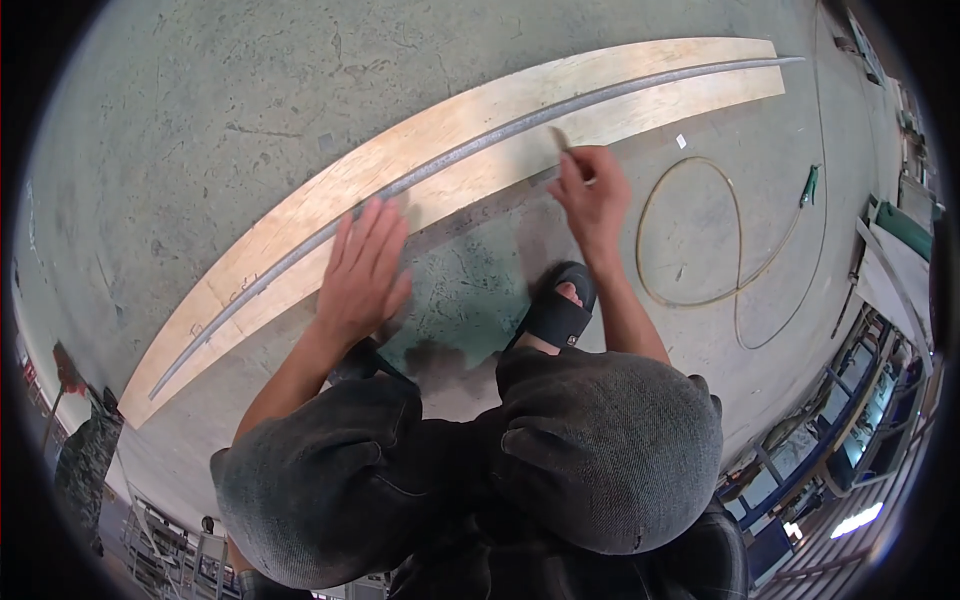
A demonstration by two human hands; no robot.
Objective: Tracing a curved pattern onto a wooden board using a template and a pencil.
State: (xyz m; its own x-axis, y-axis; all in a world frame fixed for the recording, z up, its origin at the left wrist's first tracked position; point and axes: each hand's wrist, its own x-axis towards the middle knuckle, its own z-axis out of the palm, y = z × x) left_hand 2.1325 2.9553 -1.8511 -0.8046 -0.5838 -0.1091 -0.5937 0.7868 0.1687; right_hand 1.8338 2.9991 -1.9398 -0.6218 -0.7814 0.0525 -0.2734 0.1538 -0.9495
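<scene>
Closest to the camera, two bent knees in dark grey trousers [600, 450] are seen filling the bottom of the view, w/ a foot in a black sandal [560, 308] planted on the concrete floor [200, 130] just past them.

Next out, the left hand [362, 270] is laid flat, palm down, fingers straight and only slightly spread, fingertips resting on the near edge of a long plywood board [300, 225] and touching the metal straightedge [480, 140] that is laid lengthwise along the board's middle. Left forearm is stretched up from the lower edge.

Right hand [592, 195] is held further right, at the board's near edge; thumb and fingers are pinched together around a small pencil [560, 140], its far end pointed up against the straightedge. Wrist is bent a bit, forearm comes up past the sandal.

Board is laid flat on the floor, running diagonally from lower left to upper right, pale wood, looks curved bc of the lens.

Beyond the right hand, a loop of tan hose [720, 240] is lying on the floor, w/ a green fitting [809, 186] at its far end. No labels or pkgs can be made out; a tiny white scrap [681, 141] is sat nr the board.
</scene>
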